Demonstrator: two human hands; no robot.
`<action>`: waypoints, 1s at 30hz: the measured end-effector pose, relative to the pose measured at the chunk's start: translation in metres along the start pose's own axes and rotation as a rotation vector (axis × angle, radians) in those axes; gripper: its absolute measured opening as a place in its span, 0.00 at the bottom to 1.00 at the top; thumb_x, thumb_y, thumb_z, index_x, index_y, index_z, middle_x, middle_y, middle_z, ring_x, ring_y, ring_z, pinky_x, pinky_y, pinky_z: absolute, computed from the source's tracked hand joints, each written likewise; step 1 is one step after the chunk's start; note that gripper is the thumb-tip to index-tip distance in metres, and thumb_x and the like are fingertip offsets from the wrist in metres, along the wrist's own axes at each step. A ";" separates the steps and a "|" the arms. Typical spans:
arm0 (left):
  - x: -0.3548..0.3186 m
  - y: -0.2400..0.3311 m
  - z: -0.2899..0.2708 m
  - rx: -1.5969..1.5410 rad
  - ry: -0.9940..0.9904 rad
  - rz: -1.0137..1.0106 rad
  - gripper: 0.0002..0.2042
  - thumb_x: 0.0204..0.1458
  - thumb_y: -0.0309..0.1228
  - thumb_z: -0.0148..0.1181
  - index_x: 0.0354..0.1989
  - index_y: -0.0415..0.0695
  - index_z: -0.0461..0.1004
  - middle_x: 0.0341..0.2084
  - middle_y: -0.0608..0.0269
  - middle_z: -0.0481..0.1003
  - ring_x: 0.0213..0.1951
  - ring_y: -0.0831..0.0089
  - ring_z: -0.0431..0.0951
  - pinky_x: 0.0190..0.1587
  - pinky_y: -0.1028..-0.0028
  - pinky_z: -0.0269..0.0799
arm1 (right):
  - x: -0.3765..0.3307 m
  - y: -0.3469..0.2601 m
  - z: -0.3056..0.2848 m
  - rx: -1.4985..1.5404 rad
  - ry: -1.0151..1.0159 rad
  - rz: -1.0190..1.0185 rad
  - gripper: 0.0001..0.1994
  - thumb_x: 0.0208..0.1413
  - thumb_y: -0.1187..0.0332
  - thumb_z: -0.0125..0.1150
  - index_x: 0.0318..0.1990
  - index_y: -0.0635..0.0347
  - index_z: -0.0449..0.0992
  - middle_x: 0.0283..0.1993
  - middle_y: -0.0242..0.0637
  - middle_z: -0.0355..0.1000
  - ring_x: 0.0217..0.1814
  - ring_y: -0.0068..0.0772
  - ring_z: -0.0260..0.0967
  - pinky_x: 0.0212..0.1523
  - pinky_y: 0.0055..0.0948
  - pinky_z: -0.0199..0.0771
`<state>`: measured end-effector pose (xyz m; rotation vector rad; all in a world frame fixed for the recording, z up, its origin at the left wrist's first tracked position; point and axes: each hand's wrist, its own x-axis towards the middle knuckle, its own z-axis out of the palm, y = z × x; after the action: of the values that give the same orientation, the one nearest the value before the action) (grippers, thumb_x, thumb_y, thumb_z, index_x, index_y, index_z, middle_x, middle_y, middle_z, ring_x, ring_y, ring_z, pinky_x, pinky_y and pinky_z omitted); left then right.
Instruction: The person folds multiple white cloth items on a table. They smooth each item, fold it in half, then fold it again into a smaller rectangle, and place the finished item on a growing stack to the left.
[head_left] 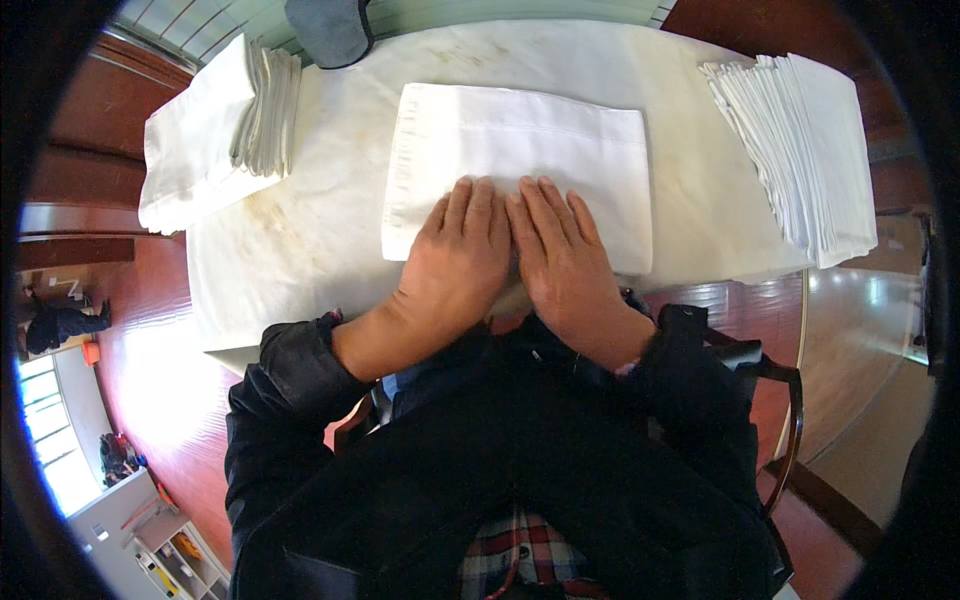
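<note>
A folded white cloth (520, 130), rectangular with stitched hems, lies flat on the covered table in front of me. My left hand (458, 245) rests palm down on its near part, fingers stretched out and pointing away from me. Beside it my right hand (560, 250) lies flat the same way, the two nearly touching at the index fingers. Neither hand grips anything. The cloth's near edge is partly hidden under my hands.
A stack of folded white cloths (215, 140) is at the table's left end, another stack (810, 150) at the right end. A dark grey pad-like item (330, 30) lies at the far edge. The table (300, 250) has a stained whitish cover. A dark chair arm (790, 400) is at my right.
</note>
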<state>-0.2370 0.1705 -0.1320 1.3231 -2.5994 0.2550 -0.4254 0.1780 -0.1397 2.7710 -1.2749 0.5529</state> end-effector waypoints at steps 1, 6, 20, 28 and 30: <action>0.000 0.000 0.000 0.000 0.004 -0.007 0.24 0.52 0.28 0.56 0.58 0.28 0.70 0.58 0.38 0.72 0.61 0.45 0.74 0.63 0.58 0.74 | 0.002 -0.002 0.003 0.015 0.013 0.018 0.27 0.61 0.68 0.52 0.65 0.74 0.67 0.69 0.60 0.64 0.74 0.58 0.60 0.72 0.57 0.60; -0.010 0.003 -0.017 0.023 -0.075 -0.020 0.23 0.51 0.27 0.56 0.56 0.26 0.71 0.55 0.37 0.74 0.60 0.45 0.76 0.60 0.59 0.76 | -0.013 0.022 -0.001 -0.020 -0.023 0.030 0.26 0.61 0.70 0.53 0.66 0.72 0.67 0.67 0.58 0.66 0.73 0.56 0.63 0.73 0.53 0.60; -0.067 -0.012 -0.044 0.013 -0.178 -0.032 0.24 0.57 0.23 0.57 0.63 0.28 0.69 0.66 0.34 0.66 0.70 0.45 0.66 0.71 0.49 0.62 | -0.066 0.066 -0.030 -0.031 -0.160 0.075 0.26 0.62 0.71 0.53 0.67 0.70 0.66 0.73 0.57 0.61 0.78 0.58 0.56 0.75 0.51 0.58; -0.024 -0.041 -0.080 -0.256 -0.197 -0.061 0.36 0.56 0.37 0.68 0.70 0.32 0.62 0.72 0.41 0.58 0.76 0.46 0.53 0.76 0.51 0.50 | -0.028 0.095 -0.075 0.339 -0.120 0.053 0.32 0.62 0.64 0.65 0.68 0.72 0.64 0.76 0.59 0.55 0.78 0.62 0.53 0.76 0.51 0.54; 0.013 -0.039 -0.047 -0.286 -0.126 -0.050 0.37 0.57 0.40 0.67 0.70 0.32 0.62 0.72 0.41 0.59 0.76 0.45 0.54 0.76 0.52 0.49 | -0.005 0.097 -0.053 0.260 -0.125 0.068 0.31 0.67 0.60 0.59 0.71 0.69 0.61 0.78 0.56 0.52 0.80 0.58 0.49 0.78 0.48 0.50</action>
<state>-0.2072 0.1494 -0.0815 1.3349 -2.5758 -0.2081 -0.5171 0.1273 -0.1025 3.0259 -1.4208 0.5972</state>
